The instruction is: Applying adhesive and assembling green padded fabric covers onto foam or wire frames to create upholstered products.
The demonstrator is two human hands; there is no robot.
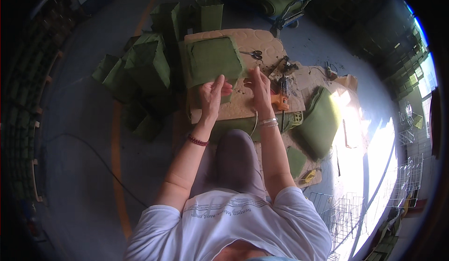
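Two hands, the left hand and the right hand, are working at one green fabric box that is lying on one quilted beige pad, with one pair of scissors resting near the pad's far edge and one orange tool sitting at its right edge. Off the pad's left edge, roughly half a dozen more green fabric boxes are piling up on the floor, though the exact count is hard to tell. One green cushion is lying to the right, and one red bead bracelet and one silver bangle are showing on the wrists.

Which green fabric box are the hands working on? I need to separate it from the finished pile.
The green fabric box on the quilted board, touched by both hands; others sit stacked left.
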